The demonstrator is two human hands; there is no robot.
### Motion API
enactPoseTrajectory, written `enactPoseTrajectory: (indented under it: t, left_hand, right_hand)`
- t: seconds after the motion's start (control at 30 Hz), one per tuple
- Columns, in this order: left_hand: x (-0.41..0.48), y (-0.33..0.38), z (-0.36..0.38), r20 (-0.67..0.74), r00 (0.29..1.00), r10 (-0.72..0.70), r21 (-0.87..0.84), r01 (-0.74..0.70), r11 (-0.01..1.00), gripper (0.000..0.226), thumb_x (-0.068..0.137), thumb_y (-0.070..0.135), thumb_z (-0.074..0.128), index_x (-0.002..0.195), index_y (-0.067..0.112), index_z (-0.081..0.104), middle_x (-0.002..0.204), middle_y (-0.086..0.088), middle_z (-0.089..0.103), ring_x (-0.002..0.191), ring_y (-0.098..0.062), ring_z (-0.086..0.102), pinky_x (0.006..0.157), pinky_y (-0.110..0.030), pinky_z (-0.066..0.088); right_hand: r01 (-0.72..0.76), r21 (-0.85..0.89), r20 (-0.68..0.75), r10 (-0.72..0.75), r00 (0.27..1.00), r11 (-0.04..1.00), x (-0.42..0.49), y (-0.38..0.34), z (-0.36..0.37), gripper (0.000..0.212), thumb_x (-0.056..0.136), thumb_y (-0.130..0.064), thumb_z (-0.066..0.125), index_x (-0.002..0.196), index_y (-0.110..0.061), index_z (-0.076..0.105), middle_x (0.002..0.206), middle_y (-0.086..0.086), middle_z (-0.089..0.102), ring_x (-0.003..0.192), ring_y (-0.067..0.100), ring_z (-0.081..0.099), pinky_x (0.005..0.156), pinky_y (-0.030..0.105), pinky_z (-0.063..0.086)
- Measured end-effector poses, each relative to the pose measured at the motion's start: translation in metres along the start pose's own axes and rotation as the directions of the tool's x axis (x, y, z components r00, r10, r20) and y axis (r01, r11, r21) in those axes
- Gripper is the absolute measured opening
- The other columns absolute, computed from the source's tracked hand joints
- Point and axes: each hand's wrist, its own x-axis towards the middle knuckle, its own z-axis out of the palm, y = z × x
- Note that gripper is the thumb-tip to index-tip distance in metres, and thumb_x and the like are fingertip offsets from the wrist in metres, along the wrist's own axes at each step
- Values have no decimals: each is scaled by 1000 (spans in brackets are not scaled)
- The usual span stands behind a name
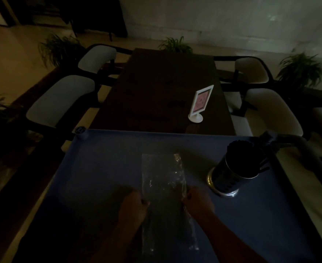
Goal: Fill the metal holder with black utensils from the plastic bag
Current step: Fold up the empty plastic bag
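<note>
A clear plastic bag lies lengthwise on the blue cart top, dim and crinkled. My left hand grips its left edge and my right hand grips its right edge, about halfway along the bag. Dark contents show faintly in the bag's near half. The metal holder stands at the right of the cart, tilted in view, packed with black utensils whose ends stick out of the top.
Beyond the cart is a dark wooden table with a white framed sign stand. White-cushioned chairs flank the table. The cart handle curves at the right. Potted plants stand around. The room is very dark.
</note>
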Motion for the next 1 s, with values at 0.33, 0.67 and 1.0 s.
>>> enactPoseTrajectory:
  t: [0.33,0.67,1.0]
  left_hand:
    - [1,-8,-34,155,987,42,-546,50,836,10,86,17,69,79,12,65,77,-12,70,68,-20,63,62,-31,47]
    - [-44,4,-96,119,941,315,-675,-156,721,11,96,18,59,86,13,61,79,-13,77,64,-22,73,48,-23,51]
    - [-83,34,-106,82,906,416,-773,-205,600,30,80,48,67,91,22,73,76,-6,74,62,-16,69,53,-22,54]
  right_hand:
    - [89,467,82,-143,986,880,-23,-4,-32,34,91,-5,63,60,-14,54,51,3,54,43,10,53,46,22,44]
    - [146,780,81,-330,940,609,-60,-18,-99,12,92,-8,63,90,0,72,64,6,63,54,13,56,52,23,47]
    - [277,794,9,-465,885,542,-85,-8,-137,19,99,-22,54,87,-8,60,57,3,61,45,14,54,40,25,40]
